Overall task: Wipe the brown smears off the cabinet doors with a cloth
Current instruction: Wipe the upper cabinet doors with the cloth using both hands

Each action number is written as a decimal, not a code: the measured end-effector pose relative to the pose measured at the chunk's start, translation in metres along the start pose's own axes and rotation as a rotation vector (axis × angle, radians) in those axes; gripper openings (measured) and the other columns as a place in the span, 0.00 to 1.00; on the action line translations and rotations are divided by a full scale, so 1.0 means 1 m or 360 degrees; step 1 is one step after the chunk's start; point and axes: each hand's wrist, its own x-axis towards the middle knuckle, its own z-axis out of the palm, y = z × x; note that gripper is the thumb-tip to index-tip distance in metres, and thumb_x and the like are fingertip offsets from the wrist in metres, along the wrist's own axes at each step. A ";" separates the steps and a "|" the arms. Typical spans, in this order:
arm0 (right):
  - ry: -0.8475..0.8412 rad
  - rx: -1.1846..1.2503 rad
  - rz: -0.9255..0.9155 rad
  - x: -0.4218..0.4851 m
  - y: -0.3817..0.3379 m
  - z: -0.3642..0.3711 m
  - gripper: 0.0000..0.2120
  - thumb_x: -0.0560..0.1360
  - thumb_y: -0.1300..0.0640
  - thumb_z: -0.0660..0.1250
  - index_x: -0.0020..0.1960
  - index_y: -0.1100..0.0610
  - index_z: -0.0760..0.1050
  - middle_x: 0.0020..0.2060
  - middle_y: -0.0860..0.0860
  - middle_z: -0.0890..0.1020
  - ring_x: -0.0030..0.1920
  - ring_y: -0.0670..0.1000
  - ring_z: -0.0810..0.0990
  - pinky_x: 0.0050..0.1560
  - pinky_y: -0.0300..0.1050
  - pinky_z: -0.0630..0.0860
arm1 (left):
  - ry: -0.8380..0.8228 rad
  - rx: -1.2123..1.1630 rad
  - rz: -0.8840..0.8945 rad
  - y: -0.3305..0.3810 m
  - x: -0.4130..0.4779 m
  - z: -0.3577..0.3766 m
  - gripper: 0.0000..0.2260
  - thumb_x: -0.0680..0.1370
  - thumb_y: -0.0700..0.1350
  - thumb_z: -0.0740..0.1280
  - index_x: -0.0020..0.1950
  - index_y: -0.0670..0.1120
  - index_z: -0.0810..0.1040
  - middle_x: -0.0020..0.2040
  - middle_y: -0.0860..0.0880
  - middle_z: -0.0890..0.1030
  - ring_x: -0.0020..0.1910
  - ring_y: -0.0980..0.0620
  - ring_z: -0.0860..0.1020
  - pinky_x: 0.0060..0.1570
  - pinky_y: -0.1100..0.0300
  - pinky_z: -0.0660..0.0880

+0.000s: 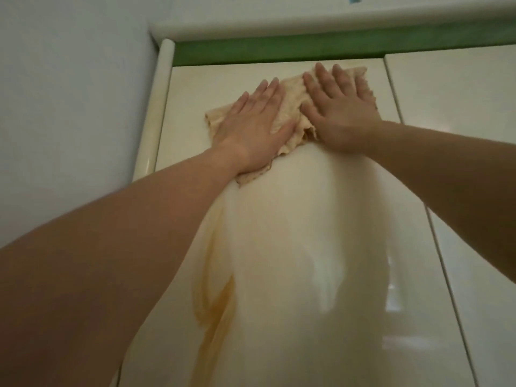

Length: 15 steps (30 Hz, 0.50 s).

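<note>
Beige, crinkled cloth (293,107) lies flat under our left hand (251,127) and right hand (337,113), fingers spread, pressing it against the glossy cream door (307,219) above brownish smears (217,303).

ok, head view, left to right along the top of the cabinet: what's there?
Grey wall → rounded cream edge post → left hand on the cloth → right hand → second cabinet door.

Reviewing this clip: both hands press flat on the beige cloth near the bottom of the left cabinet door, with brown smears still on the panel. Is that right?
Not quite. The head view shows the left hand and right hand pressing flat on the beige cloth near the top of the left cabinet door, just under the green strip. Brown smears do remain lower on the panel.
</note>
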 end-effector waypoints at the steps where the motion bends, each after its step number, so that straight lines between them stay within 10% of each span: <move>1: 0.0002 -0.0010 0.0013 0.006 -0.006 -0.001 0.31 0.83 0.38 0.39 0.82 0.45 0.38 0.82 0.48 0.40 0.82 0.53 0.37 0.79 0.59 0.35 | 0.0013 -0.0004 -0.0001 -0.005 0.005 -0.001 0.33 0.82 0.62 0.44 0.83 0.48 0.44 0.83 0.52 0.43 0.81 0.56 0.41 0.80 0.53 0.42; 15: 0.0055 0.0011 -0.0178 0.018 -0.077 0.012 0.30 0.83 0.41 0.37 0.83 0.48 0.40 0.83 0.50 0.41 0.82 0.55 0.38 0.79 0.61 0.36 | 0.0081 0.0009 -0.0184 -0.053 -0.015 -0.005 0.30 0.83 0.54 0.47 0.83 0.47 0.44 0.84 0.51 0.45 0.81 0.55 0.44 0.80 0.51 0.44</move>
